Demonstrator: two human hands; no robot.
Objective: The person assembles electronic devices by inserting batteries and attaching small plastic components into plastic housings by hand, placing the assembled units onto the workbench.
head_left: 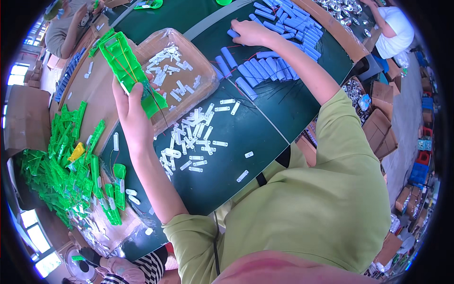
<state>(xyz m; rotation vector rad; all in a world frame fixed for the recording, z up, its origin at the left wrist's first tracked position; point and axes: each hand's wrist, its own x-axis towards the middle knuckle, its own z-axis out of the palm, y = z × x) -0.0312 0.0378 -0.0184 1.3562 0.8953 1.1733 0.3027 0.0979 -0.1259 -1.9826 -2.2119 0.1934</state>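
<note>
Right hand (250, 34) pinches smooth blue cylinder (232, 33); left hand (131, 105) grips wired green plastic casing (119, 57) — no cylinder visible inside.

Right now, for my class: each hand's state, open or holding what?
Left hand: holding a green plastic housing.
Right hand: at a blue cylinder; whether gripping it cannot be told.

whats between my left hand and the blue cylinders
In the head view, a cardboard tray with white pieces lies between your left hand and the blue cylinders.
</note>
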